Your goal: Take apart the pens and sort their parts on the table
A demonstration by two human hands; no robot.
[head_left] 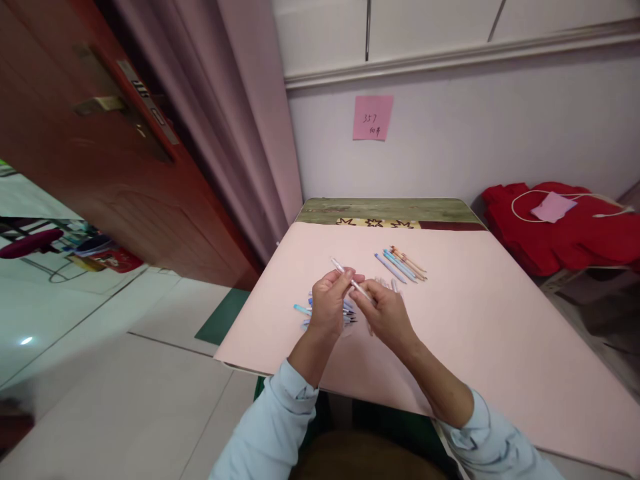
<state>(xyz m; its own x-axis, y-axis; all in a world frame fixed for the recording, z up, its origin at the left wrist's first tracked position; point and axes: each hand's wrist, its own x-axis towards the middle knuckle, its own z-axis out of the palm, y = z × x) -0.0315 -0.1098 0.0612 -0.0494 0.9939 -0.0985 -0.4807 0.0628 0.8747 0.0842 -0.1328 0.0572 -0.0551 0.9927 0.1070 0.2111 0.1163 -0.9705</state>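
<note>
Clock directions taken from the pen as centre, twelve toward the wall.

Item: one white pen (356, 287), slim, aloft over the pink table (470, 347). Long axis slanting, one end between ten and eleven o'clock, the other between four and five; which end writes cannot be told.

Left hand (327, 303): thumb and fingers pinching the pen's upper part, its far end projecting free.
Right hand (390, 317): thumb and fingers gripping the lower part.

Item: loose blue pens (303, 309), at eight o'clock, partly hidden by the left hand; dark tips toward three.

Item: clear pieces (395, 285), at three o'clock, partly behind the right hand; nature unclear.

Item: pen row (400, 265), between two and three o'clock; lilac, light blue and brown, side by side, thin ends toward four.

Item: pink note (373, 118), on the wall (440, 133), twelve o'clock.

Item: red cloth (515, 240), between two and three, well apart.
</note>
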